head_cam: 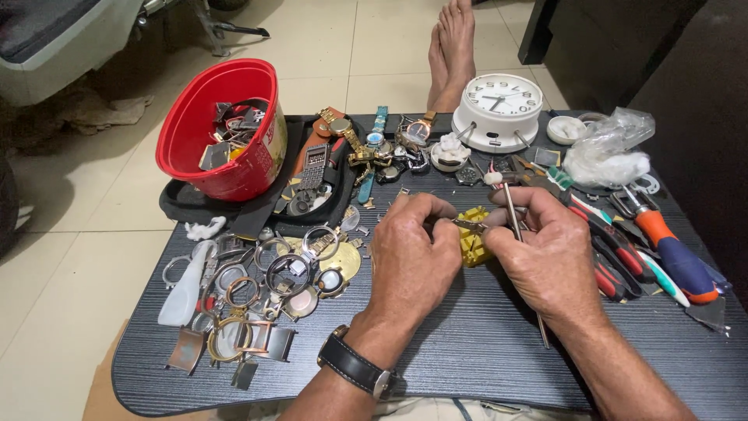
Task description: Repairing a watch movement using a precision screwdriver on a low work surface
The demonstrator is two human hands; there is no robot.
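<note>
Yellow holder half behind hands

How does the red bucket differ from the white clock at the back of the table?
The red bucket is a deep open tub tilted on the black tray, with loose watch parts inside; the white clock is a low round closed body propped on thin legs, face up. The bucket sits back left, the clock back right. Neither hand touches either; both stand behind the scattered watches.

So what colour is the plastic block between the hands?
Yellow block, seen in the head view.
</note>
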